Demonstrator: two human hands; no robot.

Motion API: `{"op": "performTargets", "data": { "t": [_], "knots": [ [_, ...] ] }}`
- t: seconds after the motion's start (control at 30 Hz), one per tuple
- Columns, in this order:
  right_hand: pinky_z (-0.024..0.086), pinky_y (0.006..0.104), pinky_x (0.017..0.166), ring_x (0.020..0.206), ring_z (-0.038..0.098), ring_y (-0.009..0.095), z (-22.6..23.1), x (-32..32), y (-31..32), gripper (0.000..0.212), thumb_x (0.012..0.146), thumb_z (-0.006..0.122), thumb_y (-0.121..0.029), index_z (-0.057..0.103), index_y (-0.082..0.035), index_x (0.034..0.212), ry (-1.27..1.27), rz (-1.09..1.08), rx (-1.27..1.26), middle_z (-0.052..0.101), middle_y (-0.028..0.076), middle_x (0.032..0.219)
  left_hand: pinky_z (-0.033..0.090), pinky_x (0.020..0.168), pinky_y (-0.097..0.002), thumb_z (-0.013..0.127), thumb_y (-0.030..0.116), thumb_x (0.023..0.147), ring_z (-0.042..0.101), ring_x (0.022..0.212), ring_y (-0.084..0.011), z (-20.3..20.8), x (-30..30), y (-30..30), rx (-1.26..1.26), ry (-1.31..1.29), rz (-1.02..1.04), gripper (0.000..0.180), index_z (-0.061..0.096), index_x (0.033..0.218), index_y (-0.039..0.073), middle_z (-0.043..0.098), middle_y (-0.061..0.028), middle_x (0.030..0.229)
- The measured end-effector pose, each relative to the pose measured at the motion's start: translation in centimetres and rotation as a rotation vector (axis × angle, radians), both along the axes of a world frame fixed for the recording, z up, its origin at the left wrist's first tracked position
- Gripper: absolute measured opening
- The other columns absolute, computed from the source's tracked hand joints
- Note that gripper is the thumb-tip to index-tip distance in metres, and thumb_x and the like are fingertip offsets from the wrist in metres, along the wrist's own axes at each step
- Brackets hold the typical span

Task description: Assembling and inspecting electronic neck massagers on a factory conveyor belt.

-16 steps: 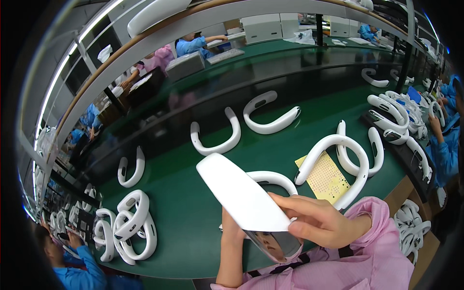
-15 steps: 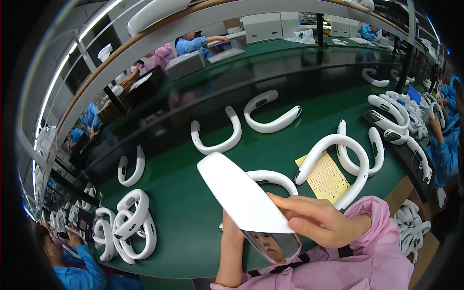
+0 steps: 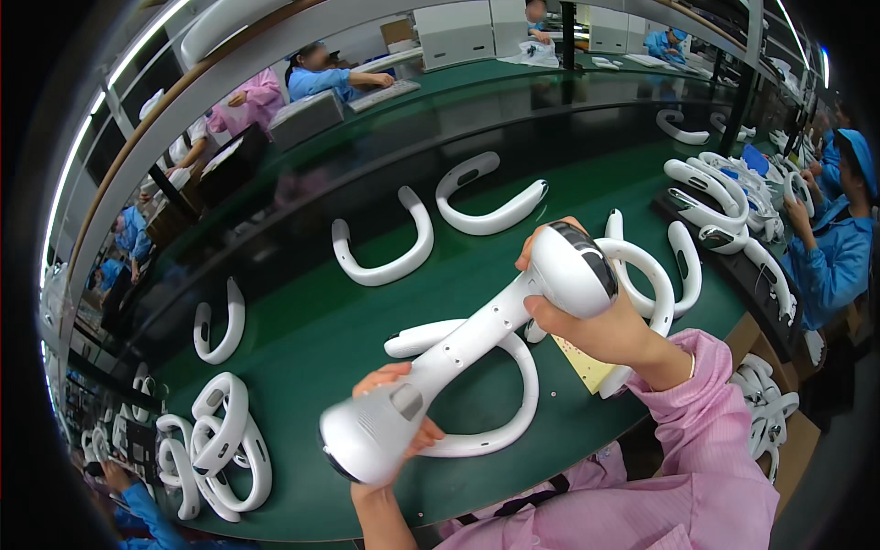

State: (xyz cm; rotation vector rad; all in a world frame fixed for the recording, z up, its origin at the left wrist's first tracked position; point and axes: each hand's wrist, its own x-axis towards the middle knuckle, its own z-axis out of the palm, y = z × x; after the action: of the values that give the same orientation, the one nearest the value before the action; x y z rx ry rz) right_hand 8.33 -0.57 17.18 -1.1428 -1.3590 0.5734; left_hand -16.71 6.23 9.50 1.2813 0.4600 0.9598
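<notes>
Both hands hold up a white neckband device, its long curved body slanting across the view. Small screw holes dot its middle. The bulbous ends carry dark glossy caps, and a grey patch shows near the lower left end. My left hand wraps round that lower end, fingers showing on both sides. Around the upper right end closes my right hand, thumb on the near side. Below the device a white U-shaped band lies on the green table, partly covered. Beside my right wrist sits a yellow perforated card, partly hidden.
White bands pile up at the left; others lie spread along the far side, such as one band. More bands rest at the right, near a black tray. Co-workers in blue sit on both sides.
The device has turned over: its smooth white outer face showed before, its screw-hole side shows now. My right hand has moved up and away with one end. The view has shifted slightly.
</notes>
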Motion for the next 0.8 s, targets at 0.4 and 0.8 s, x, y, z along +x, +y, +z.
{"op": "performTargets", "data": {
  "t": [0.4, 0.8],
  "knots": [
    [0.043, 0.026, 0.062, 0.075, 0.045, 0.009, 0.1, 0.5, 3.1, 0.069, 0.083, 0.051, -0.057, 0.038, 0.004, 0.113, 0.495, 0.224, -0.655, 0.041, 0.005, 0.086, 0.042, 0.063, -0.0293, 0.036, 0.059, 0.088, 0.047, 0.067, -0.0143, 1.5, 2.7, 3.0, -0.39, -0.074, 0.183, 0.059, 0.048, 0.094, 0.002, 0.047, -0.0047, 0.069],
    [0.042, 0.0348, 0.077, 0.081, 0.045, 0.011, -3.5, -3.7, 11.1, 0.034, 0.09, 0.053, -0.028, 0.039, -0.002, 0.105, 0.939, 0.171, -0.514, 0.042, 0.005, 0.092, 0.043, 0.091, -0.0543, 0.053, 0.035, 0.09, 0.048, 0.106, -0.0273, -1.0, 2.5, 5.6, -0.629, -0.085, 0.185, 0.038, 0.041, 0.115, 0.009, 0.048, -0.0099, 0.109]
  ]
}}
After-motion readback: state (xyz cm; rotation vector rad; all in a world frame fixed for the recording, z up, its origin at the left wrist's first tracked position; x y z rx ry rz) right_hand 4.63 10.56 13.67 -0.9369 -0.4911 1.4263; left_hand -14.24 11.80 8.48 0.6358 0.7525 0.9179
